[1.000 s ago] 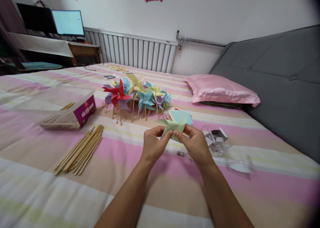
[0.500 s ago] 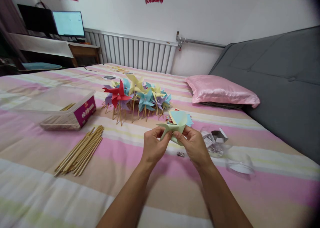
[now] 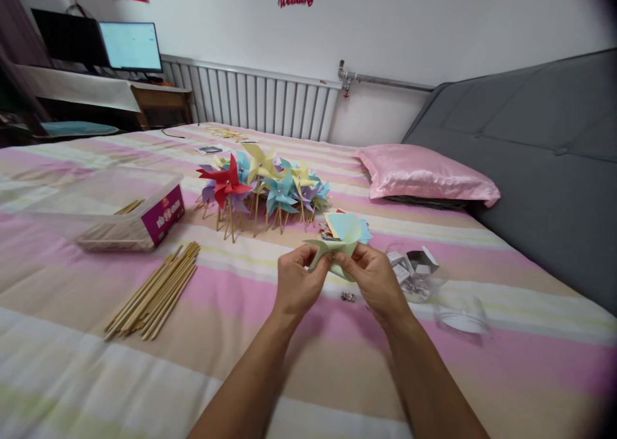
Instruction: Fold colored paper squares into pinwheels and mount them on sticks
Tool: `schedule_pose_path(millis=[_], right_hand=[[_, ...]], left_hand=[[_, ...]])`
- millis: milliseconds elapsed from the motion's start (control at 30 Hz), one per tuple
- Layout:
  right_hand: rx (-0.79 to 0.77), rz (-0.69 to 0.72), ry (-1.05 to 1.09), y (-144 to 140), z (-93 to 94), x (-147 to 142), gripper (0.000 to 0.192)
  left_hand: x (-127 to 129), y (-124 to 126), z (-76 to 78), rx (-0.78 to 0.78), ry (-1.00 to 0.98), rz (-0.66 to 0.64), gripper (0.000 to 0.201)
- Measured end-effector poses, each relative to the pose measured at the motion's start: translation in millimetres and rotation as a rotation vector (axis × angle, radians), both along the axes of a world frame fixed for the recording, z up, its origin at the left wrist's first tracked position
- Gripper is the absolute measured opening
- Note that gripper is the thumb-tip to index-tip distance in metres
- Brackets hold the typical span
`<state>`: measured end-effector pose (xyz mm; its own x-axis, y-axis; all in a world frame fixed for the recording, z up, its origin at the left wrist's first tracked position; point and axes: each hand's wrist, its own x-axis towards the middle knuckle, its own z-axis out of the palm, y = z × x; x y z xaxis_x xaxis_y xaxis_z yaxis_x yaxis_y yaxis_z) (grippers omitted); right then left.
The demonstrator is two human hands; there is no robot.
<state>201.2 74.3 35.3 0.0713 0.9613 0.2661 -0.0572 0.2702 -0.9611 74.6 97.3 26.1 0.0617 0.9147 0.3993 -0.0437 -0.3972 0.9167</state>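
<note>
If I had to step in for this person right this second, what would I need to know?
Left hand and right hand together pinch a pale green paper pinwheel head, partly folded, above the bed.
Done: finished pinwheels on sticks stand in a cluster beyond.
Left: this one has no stick. Bare sticks lie left; paper sheets just behind; small fasteners beneath the hands.
</note>
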Motion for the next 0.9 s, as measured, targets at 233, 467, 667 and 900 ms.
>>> schedule_pose_path(millis=[233, 467, 667, 900], right_hand=[[-0.020, -0.019, -0.022, -1.6, 4.8, 4.8, 0.028], [0.013, -0.120, -0.159, -1.3, 3.2, 8.9, 0.025], [-0.002, -0.165, -0.131, -1.8, 3.2, 5.9, 0.020], [-0.007, -0.150, -0.099, -1.0, 4.9, 6.2, 0.023]], left_hand=[[3.9, -4.1, 1.7, -0.034, -0.061, -0.062, 0.015], [4.5, -0.9, 3.1, -0.078, -0.092, -0.178, 0.013], [2.6, -0.2, 4.4, -0.082, -0.036, -0.138, 0.018], [-2.3, 1.5, 4.3, -0.009, 0.019, -0.121, 0.011]])
